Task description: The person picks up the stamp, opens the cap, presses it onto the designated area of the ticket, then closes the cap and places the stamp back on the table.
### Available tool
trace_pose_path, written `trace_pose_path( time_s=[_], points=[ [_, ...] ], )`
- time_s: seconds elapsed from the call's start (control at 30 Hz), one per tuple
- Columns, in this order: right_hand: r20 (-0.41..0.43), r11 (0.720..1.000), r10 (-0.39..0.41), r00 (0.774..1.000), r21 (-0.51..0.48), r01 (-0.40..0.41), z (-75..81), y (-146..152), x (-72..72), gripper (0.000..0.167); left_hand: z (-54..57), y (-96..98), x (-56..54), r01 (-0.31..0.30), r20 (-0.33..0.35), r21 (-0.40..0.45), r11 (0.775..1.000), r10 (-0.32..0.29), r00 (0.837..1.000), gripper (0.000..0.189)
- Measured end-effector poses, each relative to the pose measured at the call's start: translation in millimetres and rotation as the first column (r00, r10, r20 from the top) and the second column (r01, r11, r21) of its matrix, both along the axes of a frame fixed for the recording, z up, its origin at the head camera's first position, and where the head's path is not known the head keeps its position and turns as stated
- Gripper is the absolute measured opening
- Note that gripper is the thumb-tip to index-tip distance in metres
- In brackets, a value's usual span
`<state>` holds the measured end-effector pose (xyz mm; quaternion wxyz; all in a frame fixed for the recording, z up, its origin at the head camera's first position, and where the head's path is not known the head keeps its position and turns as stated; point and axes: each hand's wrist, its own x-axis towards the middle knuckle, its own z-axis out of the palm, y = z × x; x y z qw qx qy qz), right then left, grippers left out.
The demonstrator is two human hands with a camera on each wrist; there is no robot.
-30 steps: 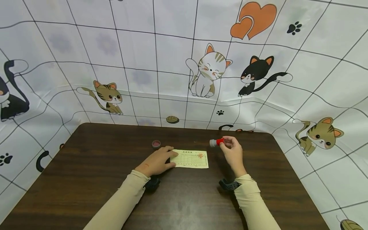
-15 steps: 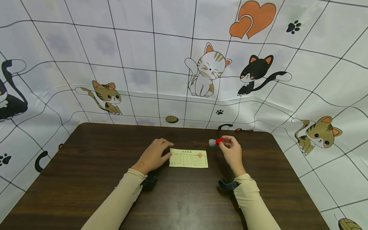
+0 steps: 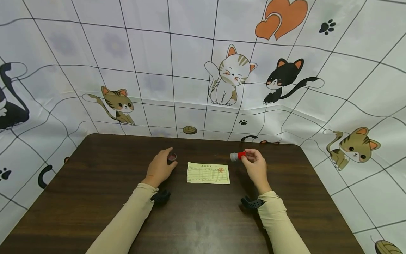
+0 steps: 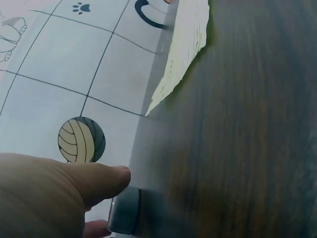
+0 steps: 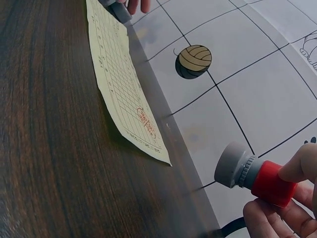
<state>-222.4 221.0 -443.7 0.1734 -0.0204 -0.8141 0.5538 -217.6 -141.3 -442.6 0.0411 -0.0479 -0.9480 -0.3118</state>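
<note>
On the right in the head view, my right hand [image 3: 257, 169] pinches a red and grey stamp [image 3: 238, 156] by its red end, fingers below and thumb on top. The stamp's grey end [image 5: 232, 166] points left. My left hand [image 3: 160, 167] is around a small round cap [image 3: 172, 157] on the table, thumb and fingers spread on either side. In the left wrist view the thumb stands a little apart from the grey cap [image 4: 125, 210]. A pale yellow printed slip [image 3: 208, 173] lies between the hands, with a red stamped mark [image 5: 146, 123] on it.
The dark wooden table [image 3: 203, 218] meets a white cat-patterned sheet [image 3: 158, 88] along its back edge. A black wrist strap [image 3: 252, 203] sits on the right wrist and another black strap [image 3: 160, 197] on the left.
My left hand has lifted off the slip's left edge and moved left to the round cap. The right hand keeps holding the stamp in nearly the same place.
</note>
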Motion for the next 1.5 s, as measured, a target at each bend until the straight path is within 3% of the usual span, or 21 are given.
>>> trace_pose_path(
  time_s=[0.13, 0.33, 0.67, 0.97, 1.23, 1.5],
  points=[
    [0.002, 1.0, -0.003, 1.0, 0.002, 0.003, -0.1, -0.3, -0.8, 0.028, -0.8, -0.8, -0.9, 0.023, -0.018, -0.019, 1.0, -0.023, 1.0, 0.063],
    [0.011, 1.0, 0.0, 1.0, 0.013, 0.0, 1.1, -1.4, -0.4, 0.027, 0.2, 0.8, -1.1, 0.001, -0.024, -0.044, 0.999, -0.002, 1.0, 0.056],
    [0.023, 1.0, 0.005, 1.0, 0.016, -0.005, 2.7, -2.9, 3.9, 0.026, -0.3, 1.7, 1.0, 0.001, 0.03, -0.1, 0.995, 0.002, 1.0, 0.065],
    [0.024, 1.0, 0.005, 1.0, 0.005, -0.005, 0.8, -3.1, 4.7, 0.027, 3.6, 5.0, 3.5, 0.012, -0.044, -0.064, 0.998, -0.015, 0.999, 0.045],
    [0.007, 1.0, -0.007, 1.0, 0.028, 0.006, 0.8, -4.3, 3.2, 0.027, 7.8, 6.1, 2.5, -0.003, -0.08, -0.016, 1.0, 0.002, 0.997, 0.047],
    [-0.006, 1.0, 0.019, 1.0, 0.013, -0.018, 4.6, -5.8, 3.9, 0.027, 11.6, 5.3, 2.9, 0.002, -0.164, -0.017, 1.0, -0.005, 0.986, 0.045]
  ],
)
